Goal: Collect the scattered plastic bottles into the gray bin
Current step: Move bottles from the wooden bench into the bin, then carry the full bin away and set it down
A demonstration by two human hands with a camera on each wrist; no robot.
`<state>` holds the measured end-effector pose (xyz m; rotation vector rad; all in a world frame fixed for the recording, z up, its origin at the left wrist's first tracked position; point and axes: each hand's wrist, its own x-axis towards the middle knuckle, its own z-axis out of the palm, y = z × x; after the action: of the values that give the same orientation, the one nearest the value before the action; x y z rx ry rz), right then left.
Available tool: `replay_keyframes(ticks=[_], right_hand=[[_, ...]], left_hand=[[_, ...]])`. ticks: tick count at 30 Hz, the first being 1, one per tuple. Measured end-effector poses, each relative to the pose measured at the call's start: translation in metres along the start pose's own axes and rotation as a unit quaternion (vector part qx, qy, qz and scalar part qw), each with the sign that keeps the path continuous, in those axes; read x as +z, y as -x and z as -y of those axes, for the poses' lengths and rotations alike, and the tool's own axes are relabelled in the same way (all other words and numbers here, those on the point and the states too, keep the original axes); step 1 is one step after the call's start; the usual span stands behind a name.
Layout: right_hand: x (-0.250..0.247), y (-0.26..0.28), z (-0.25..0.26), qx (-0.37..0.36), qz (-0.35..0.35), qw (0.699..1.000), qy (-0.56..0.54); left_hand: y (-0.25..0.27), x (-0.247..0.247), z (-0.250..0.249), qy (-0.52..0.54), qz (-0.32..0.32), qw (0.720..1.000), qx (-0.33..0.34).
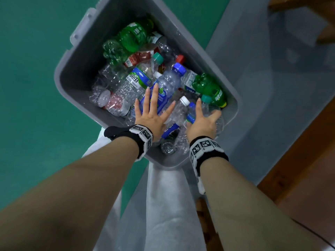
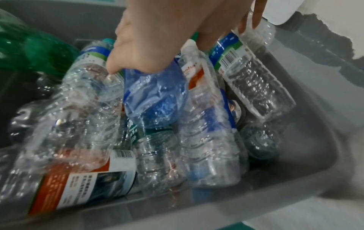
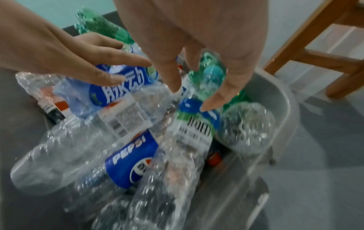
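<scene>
Both hands reach down into the gray bin [image 1: 76, 57], which is heaped with plastic bottles. The left hand [image 1: 151, 113] is spread wide, fingers straight and fanned apart, palm down over the blue-tinted bottle [image 1: 163, 91] near the middle of the bin; from the left wrist view its fingertips [image 2: 113, 68] touch the crumpled clear and blue bottles beneath, gripping nothing. The right hand [image 1: 202, 122] is also open, fingers loosely splayed and slightly bent, hovering at the bin's near-right corner over a clear bottle with a blue cap [image 3: 190, 105]; one fingertip [image 3: 211, 104] is at that cap, though I cannot tell whether it presses. Neither hand holds a bottle. Both forearms stretch straight forward from the body, side by side, wrists banded in black-and-white marker straps. A Pepsi bottle [image 3: 133, 158] lies just below the right hand, and green bottles [image 1: 134, 35] sit at the bin's far end.
</scene>
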<state>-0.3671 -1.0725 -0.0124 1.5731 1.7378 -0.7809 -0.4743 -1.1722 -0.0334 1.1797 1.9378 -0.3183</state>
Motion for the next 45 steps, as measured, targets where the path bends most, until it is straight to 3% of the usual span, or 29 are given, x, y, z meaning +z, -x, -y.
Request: replay_keyframes(ticks=[4, 7, 10, 15, 18, 21, 25, 28, 33, 39, 45], right_hand=[[-0.023, -0.002, 0.015, -0.046, -0.043, 0.997, 0.044], [-0.047, -0.008, 0.035, -0.069, -0.045, 0.995, 0.054], [-0.066, -0.02, 0.058, -0.097, -0.062, 0.99, 0.079], [-0.081, -0.042, 0.095, -0.147, -0.088, 0.978, 0.119], [-0.082, -0.057, 0.109, -0.163, -0.093, 0.974, 0.123], [-0.079, -0.073, 0.118, -0.167, -0.082, 0.972, 0.145], [-0.074, -0.091, 0.123, -0.147, -0.068, 0.976, 0.145], [-0.072, -0.101, 0.126, -0.128, -0.07, 0.983, 0.112], [-0.076, -0.11, 0.13, -0.108, -0.086, 0.986, 0.089], [-0.093, -0.093, 0.129, -0.078, -0.096, 0.989, 0.085], [-0.126, -0.034, 0.116, -0.053, -0.113, 0.991, 0.05]], left_hand=[[0.013, -0.02, -0.003, 0.125, -0.08, 0.989, -0.029], [0.019, -0.037, -0.01, 0.244, -0.122, 0.951, -0.145], [0.02, -0.046, -0.009, 0.383, -0.156, 0.859, -0.3], [0.021, -0.034, 0.012, 0.534, -0.152, 0.66, -0.506], [0.021, -0.018, 0.023, 0.547, -0.171, 0.592, -0.567], [0.021, -0.003, 0.036, 0.568, -0.148, 0.53, -0.612], [0.016, 0.022, 0.047, 0.611, -0.067, 0.51, -0.601], [0.011, 0.035, 0.044, 0.641, -0.074, 0.475, -0.598], [0.01, 0.036, 0.04, 0.632, -0.072, 0.485, -0.601], [0.025, 0.016, 0.05, 0.616, -0.121, 0.525, -0.575], [0.067, -0.041, 0.069, 0.57, -0.156, 0.6, -0.54]])
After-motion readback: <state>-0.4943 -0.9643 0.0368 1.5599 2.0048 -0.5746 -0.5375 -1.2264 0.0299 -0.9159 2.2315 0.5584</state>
